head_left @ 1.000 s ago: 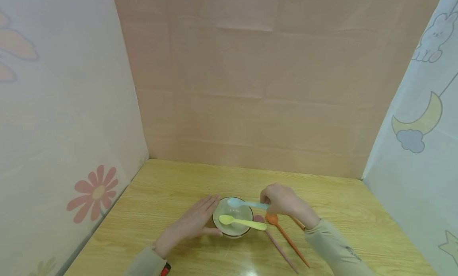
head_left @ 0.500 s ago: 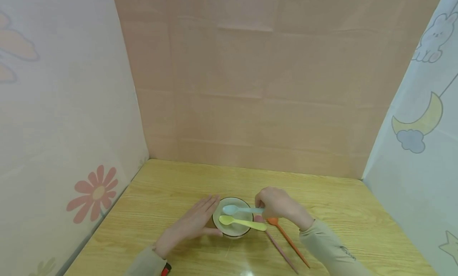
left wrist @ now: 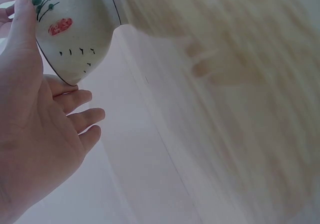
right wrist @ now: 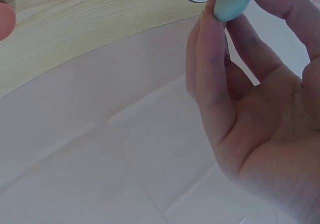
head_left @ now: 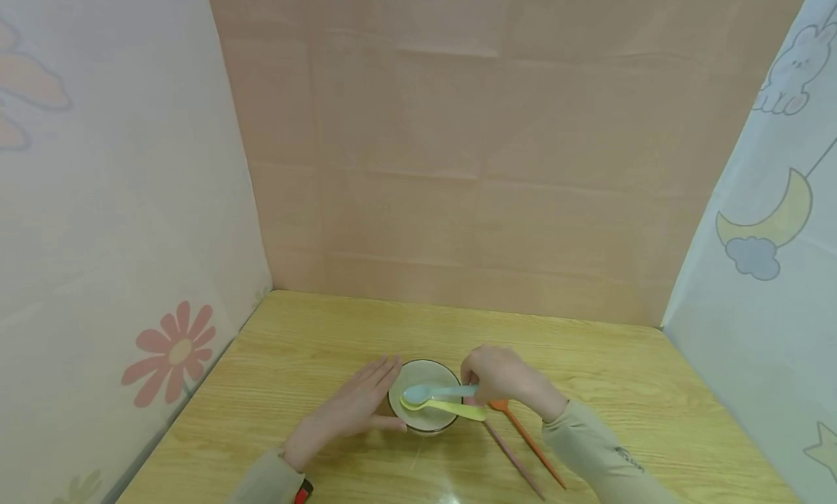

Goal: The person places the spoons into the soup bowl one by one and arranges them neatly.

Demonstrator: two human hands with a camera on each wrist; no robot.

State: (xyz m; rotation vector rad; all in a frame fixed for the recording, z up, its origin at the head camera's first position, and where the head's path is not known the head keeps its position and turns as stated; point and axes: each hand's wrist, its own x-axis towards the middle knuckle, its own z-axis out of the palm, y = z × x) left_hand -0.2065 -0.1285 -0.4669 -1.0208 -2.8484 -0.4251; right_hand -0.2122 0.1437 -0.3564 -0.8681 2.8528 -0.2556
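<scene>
My right hand [head_left: 506, 377] pinches the handle end of a light blue spoon [head_left: 451, 391]; in the right wrist view, the rounded handle end [right wrist: 232, 3] is between thumb and fingers. The spoon's head is over a pale bowl with a dark rim [head_left: 425, 370], overlapping the head of a yellow spoon [head_left: 466, 411]. That yellow spoon lies across the bowl, its handle past the right rim. Extended fingers of my left hand [head_left: 353, 409] touch the bowl's left side, thumb at its near side. Painted flowers show on the bowl [left wrist: 75, 14] in the left wrist view.
Right of the bowl, a pink spoon [head_left: 513, 457] and an orange spoon [head_left: 532, 440] lie slanting on the wooden table [head_left: 327, 330]. My right hand partly covers their heads. A tan backdrop [head_left: 458, 163] and patterned side panels enclose the table.
The right hand has moved left and nearer with the blue spoon, bringing its head from the bowl's far side to the yellow spoon's head. The left hand and bowl have stayed in place.
</scene>
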